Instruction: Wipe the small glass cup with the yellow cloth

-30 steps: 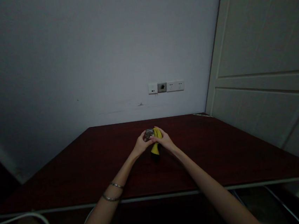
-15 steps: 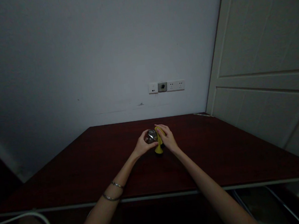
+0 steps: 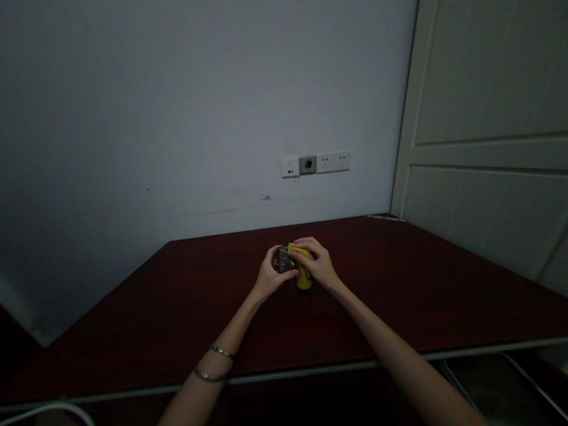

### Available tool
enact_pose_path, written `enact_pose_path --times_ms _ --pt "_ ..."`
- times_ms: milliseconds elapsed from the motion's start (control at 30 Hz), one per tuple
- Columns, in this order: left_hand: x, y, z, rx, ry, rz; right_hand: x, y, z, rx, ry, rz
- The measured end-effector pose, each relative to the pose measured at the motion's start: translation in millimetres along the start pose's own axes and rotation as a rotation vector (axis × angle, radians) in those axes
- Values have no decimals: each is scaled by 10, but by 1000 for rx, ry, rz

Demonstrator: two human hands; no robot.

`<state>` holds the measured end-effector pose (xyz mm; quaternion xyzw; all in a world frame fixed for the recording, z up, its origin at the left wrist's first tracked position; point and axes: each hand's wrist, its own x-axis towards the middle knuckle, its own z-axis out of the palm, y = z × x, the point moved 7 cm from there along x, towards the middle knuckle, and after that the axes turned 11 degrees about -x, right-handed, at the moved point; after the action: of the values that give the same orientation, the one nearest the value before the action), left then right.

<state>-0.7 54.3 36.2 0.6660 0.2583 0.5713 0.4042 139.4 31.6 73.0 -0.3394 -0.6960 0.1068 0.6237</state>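
I see both bare forearms (image 3: 384, 338) stretched forward, converging; the left hand (image 3: 268, 278) and right hand (image 3: 323, 269) have fingers (image 3: 312, 243) curled inward.

No words, labels, brands, numbers or signs can be read. On the far wall (image 3: 213, 99), the white plate (image 3: 290, 165) at the left end of the socket row (image 3: 333, 162) bears small dark marks, too tiny to make out. The pale strip (image 3: 385, 217) at the counter's (image 3: 214, 327) far right corner is too small and dim to read.
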Motion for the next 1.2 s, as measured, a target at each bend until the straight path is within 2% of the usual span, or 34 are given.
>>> enact_pose_path --times_ms 133,333,633,900,1033,1200 --pt "-2 30 -4 -5 9 -4 -13 -23 6 -13 9 -2" --pt "-38 83 93 -37 -44 -28 -2 246 17 30 25 205" --pt "10 -35 4 -63 2 5 -24 29 30 41 16 30" --pt "-33 42 78 60 -74 15 -12 293 37 12 33 197" --pt "-18 52 55 107 -58 21 -5 83 39 -24 22 53" --pt "-18 27 34 81 -18 0 -9 -256 185 -142 -195 -166"
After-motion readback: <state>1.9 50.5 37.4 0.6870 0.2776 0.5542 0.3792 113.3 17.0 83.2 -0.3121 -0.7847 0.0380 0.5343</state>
